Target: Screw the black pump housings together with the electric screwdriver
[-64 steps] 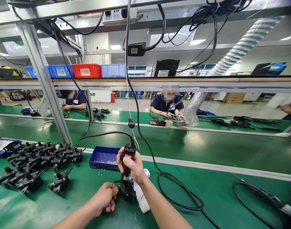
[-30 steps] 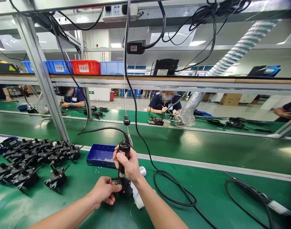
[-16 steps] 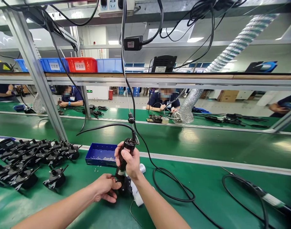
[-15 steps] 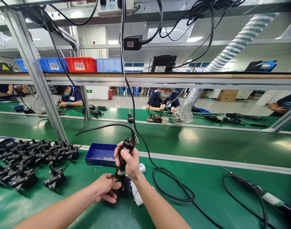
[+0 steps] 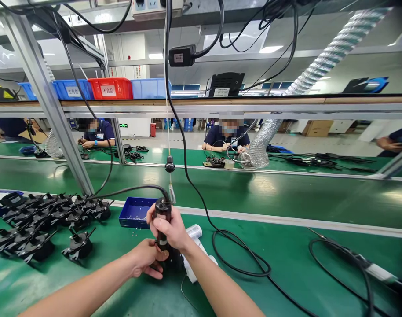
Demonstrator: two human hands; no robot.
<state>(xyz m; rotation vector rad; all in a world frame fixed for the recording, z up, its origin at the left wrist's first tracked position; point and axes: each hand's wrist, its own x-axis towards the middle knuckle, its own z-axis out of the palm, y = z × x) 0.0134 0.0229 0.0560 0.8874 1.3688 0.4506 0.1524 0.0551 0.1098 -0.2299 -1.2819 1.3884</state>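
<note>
1. Lower centre of the frame: left hand, fingers bent, thumb against the dark work at the foot of the driver. Contact partly hidden; cannot tell how tightly this grip is closed.
2. Lower centre, just right of the left thumb: black part, resting on the green desk. Dark and largely covered by hands and driver; fine detail not legible.
3. Centre, above the part: black driver, near upright. Cylindrical, glossy, with a paler band low on the barrel and a cable curving left from its top.
4. Right hand: grip closed around the driver's barrel, thumb laid across the front.
5. Left of the frame: black assemblies, one apart from a close group, each showing a short stub and projecting arms.
6. Left of centre: blue tray holding small pale pieces; several lie loose before it.
7. Upper left: red bin on the shelf, between blue ones.
</note>
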